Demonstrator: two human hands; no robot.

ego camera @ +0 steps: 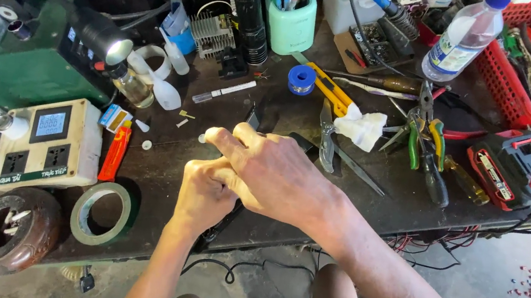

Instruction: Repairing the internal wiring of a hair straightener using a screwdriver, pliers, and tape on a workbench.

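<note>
Right hand point(276, 174) is draped over the clenched left hand point(205, 192), grip contents hidden, so one slip could knock the scissors point(337, 148) just beside them.

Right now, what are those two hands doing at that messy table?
A person sits at a dark workbench crowded with tools. The left hand and the right hand are pressed together over something small and dark at the bench's near edge; the hands hide most of it, so I cannot tell what it is. A roll of green tape lies just left of them, scissors and pliers to the right, and a white meter box with sockets farther left.
</note>
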